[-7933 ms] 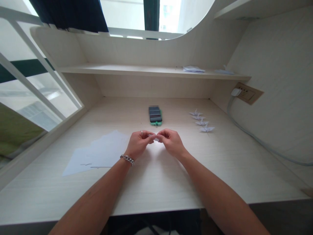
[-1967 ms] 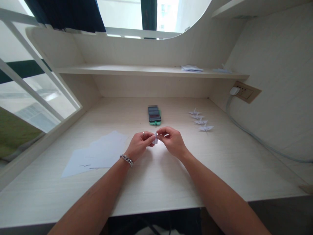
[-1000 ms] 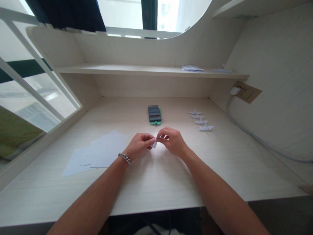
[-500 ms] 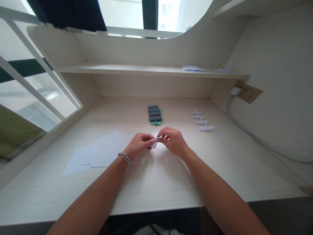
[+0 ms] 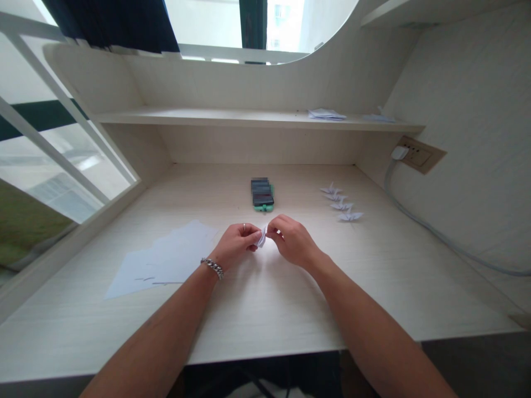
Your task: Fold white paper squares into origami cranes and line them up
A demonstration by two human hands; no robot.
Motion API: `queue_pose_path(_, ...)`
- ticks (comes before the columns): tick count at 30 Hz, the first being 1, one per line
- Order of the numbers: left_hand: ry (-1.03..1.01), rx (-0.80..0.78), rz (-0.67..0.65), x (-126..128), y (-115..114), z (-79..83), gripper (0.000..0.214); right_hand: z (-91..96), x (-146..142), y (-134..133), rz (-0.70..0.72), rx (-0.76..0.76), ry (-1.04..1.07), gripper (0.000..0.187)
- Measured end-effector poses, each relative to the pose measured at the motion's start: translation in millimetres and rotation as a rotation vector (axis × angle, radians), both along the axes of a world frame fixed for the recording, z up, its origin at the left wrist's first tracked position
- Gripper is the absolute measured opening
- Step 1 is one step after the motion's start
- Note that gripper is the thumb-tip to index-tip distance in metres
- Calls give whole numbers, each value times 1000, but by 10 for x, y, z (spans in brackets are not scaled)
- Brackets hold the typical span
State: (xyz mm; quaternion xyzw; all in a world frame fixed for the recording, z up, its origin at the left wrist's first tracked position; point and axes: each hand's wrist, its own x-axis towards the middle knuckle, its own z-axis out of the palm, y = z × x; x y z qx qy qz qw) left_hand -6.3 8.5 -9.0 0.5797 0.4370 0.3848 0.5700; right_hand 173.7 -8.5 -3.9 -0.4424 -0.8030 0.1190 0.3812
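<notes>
Between my hands, above the middle of the desk, is a small piece of folded white paper [image 5: 261,237]. My left hand [image 5: 235,242], with a ring and a chain bracelet, pinches it between thumb and fingers. From the other side my right hand [image 5: 292,239] is closed on the paper's right edge, thumb against fingertips. The fingertips partly hide the folds. Just beyond my hands lies a phone [image 5: 262,193] in a green case, its screen blurred. Several folded paper cranes [image 5: 350,216] stand in a row to the right.
White paper sheets [image 5: 166,257] lie spread on the desk [image 5: 265,326] at the left. A shelf [image 5: 232,117] runs along the back with folded papers [image 5: 326,114] on it. At the right wall a cable [image 5: 435,229] hangs from a socket [image 5: 423,155].
The folded paper has tilted and shows more of its folds between my fingers. My hands have shifted only slightly; everything else lies as before.
</notes>
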Motion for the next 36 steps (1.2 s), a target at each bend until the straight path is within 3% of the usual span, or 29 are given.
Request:
queue_pose_path(13,-58,-38,12,7,-7,21,28,-52,-31,21,62,-83,240,8)
queue_pose_path(17,-25,-38,14,15,-19,32,28,-45,-17,26,57,-126,177,6)
queue_pose_path(28,13,-12,-28,-10,0,-20,30,-16,-52,-16,1,-54,-12,8)
queue_pose_path(36,-23,-25,-38,-18,6,-29,30,-69,-13,41,51,-43,120,6)
